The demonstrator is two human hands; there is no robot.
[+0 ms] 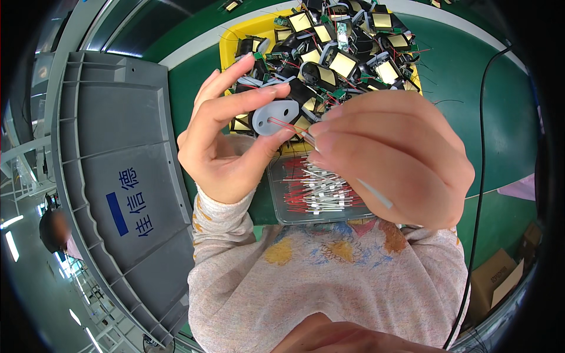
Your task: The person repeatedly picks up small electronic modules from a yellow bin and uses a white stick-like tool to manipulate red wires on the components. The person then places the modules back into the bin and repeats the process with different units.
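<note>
Raised over the work area, my left hand [226, 132] grips a small pale grey, teardrop-shaped plastic piece [272, 119] between thumb and index finger. Two holes and a black part at its edge show, and the other fingers are spread. Thin red wires [285, 125] run from one hole in the piece to my right hand [397, 156]. That hand is closed, its fingertips pinching the wires near a slim silvery-white part. A narrow grey sliver [375, 193] shows against the lower side of this hand; what it belongs to is hidden.
Behind my hands, a yellow tray [228, 44] holds many black parts with wires and green boards. A clear box [282, 216] of red-and-white wire pieces sits close to me. A grey crate [159, 76] flanks the left, a black cable [482, 129] the right.
</note>
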